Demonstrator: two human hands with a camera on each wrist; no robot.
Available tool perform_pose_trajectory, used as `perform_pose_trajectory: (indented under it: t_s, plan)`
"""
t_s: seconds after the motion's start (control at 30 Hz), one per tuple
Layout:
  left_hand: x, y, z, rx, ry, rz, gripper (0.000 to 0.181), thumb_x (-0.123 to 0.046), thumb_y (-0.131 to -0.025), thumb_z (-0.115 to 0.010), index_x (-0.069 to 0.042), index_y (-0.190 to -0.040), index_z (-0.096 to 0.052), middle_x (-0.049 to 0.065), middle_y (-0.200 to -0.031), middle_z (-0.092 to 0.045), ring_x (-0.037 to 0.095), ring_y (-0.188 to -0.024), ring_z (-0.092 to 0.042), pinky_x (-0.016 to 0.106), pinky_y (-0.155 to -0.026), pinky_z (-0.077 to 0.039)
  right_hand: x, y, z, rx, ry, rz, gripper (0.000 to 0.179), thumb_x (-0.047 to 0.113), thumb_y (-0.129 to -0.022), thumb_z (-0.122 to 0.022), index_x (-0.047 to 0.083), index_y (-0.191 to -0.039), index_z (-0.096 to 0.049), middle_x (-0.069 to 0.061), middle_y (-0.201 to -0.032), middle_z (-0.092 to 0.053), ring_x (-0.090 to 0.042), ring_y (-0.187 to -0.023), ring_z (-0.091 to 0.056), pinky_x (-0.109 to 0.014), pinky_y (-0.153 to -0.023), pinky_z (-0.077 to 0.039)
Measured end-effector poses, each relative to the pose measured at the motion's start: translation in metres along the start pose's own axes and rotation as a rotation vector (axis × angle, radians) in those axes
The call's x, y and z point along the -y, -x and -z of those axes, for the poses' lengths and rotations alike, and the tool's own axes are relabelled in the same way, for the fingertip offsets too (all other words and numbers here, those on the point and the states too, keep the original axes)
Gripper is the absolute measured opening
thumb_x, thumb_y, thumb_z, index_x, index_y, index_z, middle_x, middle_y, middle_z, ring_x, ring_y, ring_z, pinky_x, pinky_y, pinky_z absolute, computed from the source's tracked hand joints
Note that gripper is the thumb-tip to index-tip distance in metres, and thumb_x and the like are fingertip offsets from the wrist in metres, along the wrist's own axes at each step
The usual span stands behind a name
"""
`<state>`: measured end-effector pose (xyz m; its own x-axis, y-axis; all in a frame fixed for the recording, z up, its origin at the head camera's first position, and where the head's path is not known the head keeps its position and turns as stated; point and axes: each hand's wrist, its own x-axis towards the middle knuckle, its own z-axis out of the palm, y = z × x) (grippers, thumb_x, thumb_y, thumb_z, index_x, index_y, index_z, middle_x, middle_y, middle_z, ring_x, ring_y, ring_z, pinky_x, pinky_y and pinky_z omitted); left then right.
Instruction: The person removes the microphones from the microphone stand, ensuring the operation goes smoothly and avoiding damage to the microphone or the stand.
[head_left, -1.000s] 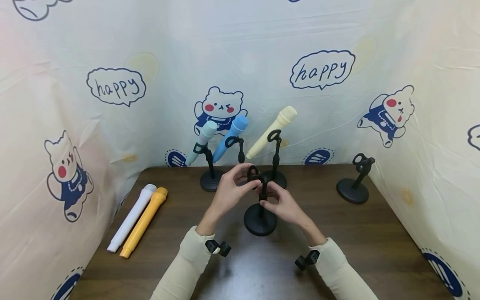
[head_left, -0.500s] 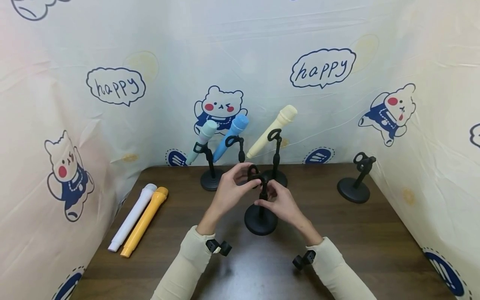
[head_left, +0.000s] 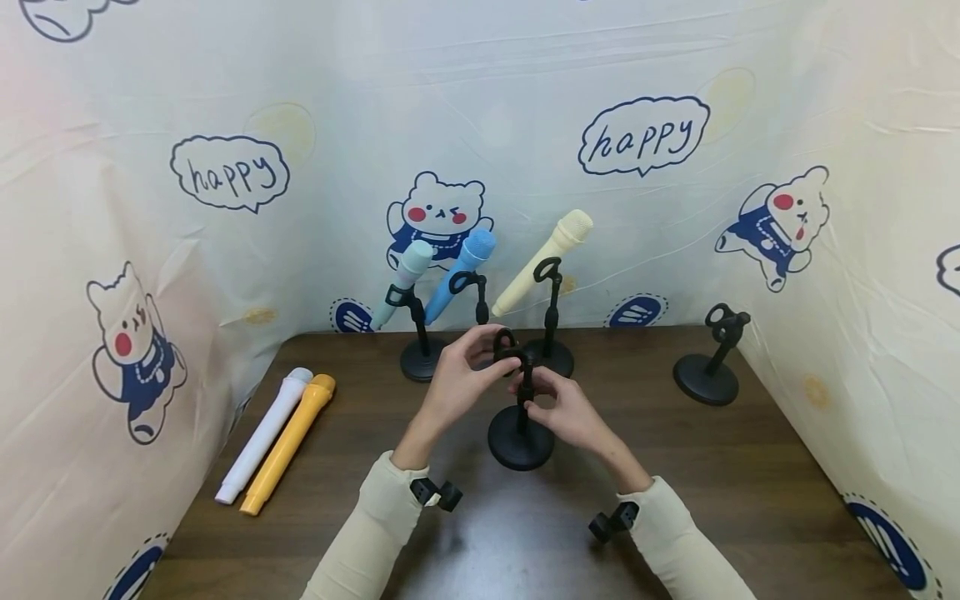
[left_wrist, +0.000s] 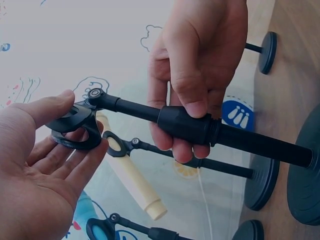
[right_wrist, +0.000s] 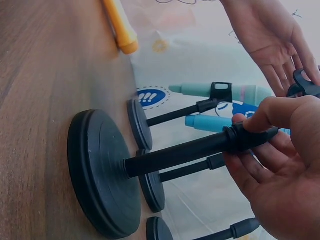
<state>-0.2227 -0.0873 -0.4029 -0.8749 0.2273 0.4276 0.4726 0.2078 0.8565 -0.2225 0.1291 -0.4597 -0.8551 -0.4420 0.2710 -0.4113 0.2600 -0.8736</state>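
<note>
Upright on the table stands a black microphone stand (head_left: pixel 521 442), with both hands on it. My left hand (head_left: pixel 467 375) pinches the ring-shaped clip (left_wrist: pixel 77 127) at its top between thumb and fingers. Lower down, my right hand (head_left: pixel 568 410) grips the thick collar (left_wrist: pixel 185 125) on the pole, thumb on one side and fingers on the other, as the left wrist view shows. The stand's round base (right_wrist: pixel 102 175) rests on the wood. No microphone sits in this clip.
Behind are stands holding a mint microphone (head_left: pixel 411 271), a blue microphone (head_left: pixel 463 271) and a cream microphone (head_left: pixel 547 258). White (head_left: pixel 264 437) and orange (head_left: pixel 288 446) microphones lie at the left. Another stand (head_left: pixel 708 375) is at the right. A printed cloth (head_left: pixel 510 100) surrounds the table.
My right hand's thumb and fingers have shifted slightly around the collar. My left hand keeps its hold on the clip, and the stand stays in place.
</note>
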Motion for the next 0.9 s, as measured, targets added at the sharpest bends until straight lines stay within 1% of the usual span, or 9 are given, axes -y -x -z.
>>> perform_pose_trajectory:
  t_s: [0.13,0.3,0.47,0.57,0.63,0.73,0.83,0.87,0.9]
  plan:
    - [0.0,0.0,0.0,0.001,-0.006,0.001,0.042,-0.015,-0.096,-0.082,-0.01,-0.135,-0.066,0.012,-0.126,-0.073,0.027,-0.121,-0.071,0.045,-0.111,-0.056,0.001,0.0,0.0,0.008,0.006,-0.002,0.035,-0.009,-0.096,-0.066,0.008,-0.127,-0.068,-0.009,-0.124,-0.076,-0.027,-0.121,-0.071,-0.038,-0.107,-0.056]
    - [0.002,0.001,0.0,0.003,-0.005,0.002,0.043,-0.014,-0.096,-0.081,-0.01,-0.136,-0.066,0.012,-0.127,-0.073,0.028,-0.121,-0.071,0.048,-0.111,-0.056,0.001,0.0,0.0,0.005,0.013,-0.003,0.035,-0.009,-0.096,-0.066,0.007,-0.127,-0.068,-0.009,-0.124,-0.077,-0.027,-0.121,-0.071,-0.034,-0.107,-0.055]
    - [0.006,0.003,-0.003,0.009,0.007,0.015,0.044,-0.013,-0.097,-0.08,-0.009,-0.137,-0.065,0.013,-0.128,-0.073,0.029,-0.122,-0.071,0.052,-0.111,-0.055,-0.001,0.0,0.0,0.003,0.013,-0.003,0.035,-0.008,-0.096,-0.067,0.006,-0.128,-0.067,-0.01,-0.124,-0.077,-0.028,-0.121,-0.072,-0.037,-0.107,-0.056]
    - [0.01,0.006,-0.005,0.011,0.02,0.028,0.044,-0.013,-0.097,-0.081,-0.01,-0.137,-0.065,0.012,-0.127,-0.073,0.028,-0.122,-0.072,0.049,-0.11,-0.056,-0.002,0.0,0.0,-0.003,0.008,0.0,0.033,-0.007,-0.097,-0.068,0.006,-0.127,-0.067,-0.011,-0.123,-0.077,-0.028,-0.12,-0.072,-0.038,-0.107,-0.057]
    - [0.013,0.008,-0.006,0.009,0.031,0.031,0.044,-0.013,-0.096,-0.081,-0.01,-0.137,-0.065,0.012,-0.127,-0.074,0.027,-0.121,-0.072,0.044,-0.109,-0.058,-0.004,0.0,0.0,-0.009,0.005,0.004,0.033,-0.007,-0.097,-0.069,0.006,-0.127,-0.067,-0.013,-0.123,-0.077,-0.029,-0.12,-0.072,-0.039,-0.106,-0.057]
    - [0.021,0.012,-0.009,0.002,0.041,0.029,0.044,-0.013,-0.095,-0.082,-0.009,-0.136,-0.065,0.012,-0.126,-0.073,0.027,-0.119,-0.073,0.038,-0.106,-0.059,-0.005,0.0,0.001,-0.017,-0.002,0.006,0.033,-0.005,-0.097,-0.071,0.006,-0.128,-0.067,-0.015,-0.122,-0.077,-0.031,-0.119,-0.072,-0.049,-0.108,-0.057]
    - [0.029,0.016,-0.012,-0.011,0.048,0.042,0.043,-0.013,-0.095,-0.082,-0.01,-0.135,-0.066,0.011,-0.125,-0.073,0.026,-0.118,-0.073,0.034,-0.106,-0.059,-0.005,0.0,0.001,-0.021,0.002,0.003,0.034,-0.004,-0.097,-0.072,0.004,-0.13,-0.066,-0.017,-0.122,-0.077,-0.034,-0.117,-0.072,-0.059,-0.108,-0.054]
    - [0.031,0.018,-0.013,-0.016,0.049,0.049,0.043,-0.013,-0.095,-0.082,-0.011,-0.135,-0.066,0.011,-0.125,-0.073,0.026,-0.118,-0.073,0.034,-0.106,-0.059,-0.005,0.0,0.002,-0.022,0.007,0.001,0.035,-0.002,-0.097,-0.073,0.004,-0.13,-0.066,-0.016,-0.122,-0.078,-0.034,-0.117,-0.072,-0.061,-0.108,-0.053]
    - [0.032,0.018,-0.014,-0.02,0.052,0.054,0.043,-0.013,-0.095,-0.082,-0.012,-0.135,-0.066,0.011,-0.126,-0.072,0.026,-0.118,-0.072,0.034,-0.107,-0.058,-0.005,0.0,0.002,-0.023,0.016,0.002,0.035,-0.002,-0.097,-0.074,0.003,-0.131,-0.065,-0.016,-0.122,-0.077,-0.033,-0.117,-0.072,-0.061,-0.108,-0.054]
